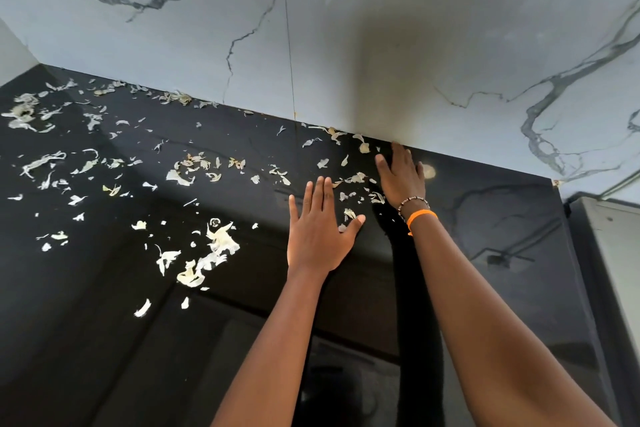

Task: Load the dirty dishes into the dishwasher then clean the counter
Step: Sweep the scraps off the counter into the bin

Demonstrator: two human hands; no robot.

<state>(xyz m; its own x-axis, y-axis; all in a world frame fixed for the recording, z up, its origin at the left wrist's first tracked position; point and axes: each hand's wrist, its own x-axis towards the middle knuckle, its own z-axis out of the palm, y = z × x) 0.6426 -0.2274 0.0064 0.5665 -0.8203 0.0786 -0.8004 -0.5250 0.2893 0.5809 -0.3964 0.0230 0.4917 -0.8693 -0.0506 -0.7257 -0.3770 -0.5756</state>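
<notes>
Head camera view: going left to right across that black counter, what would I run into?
Scattered onion-like peels → left hand, flat on the black counter → right hand with an orange wristband, fingertips at the marble wall → pale appliance edge.

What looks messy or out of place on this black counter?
Pale peel scraps litter the black counter, mostly left of the hands, some along the marble wall. Left hand and right hand lie flat among them.

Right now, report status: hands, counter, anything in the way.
Left hand flat on the counter, right hand flat by the wall. Peels scattered, mostly left. Nothing blocking.
</notes>
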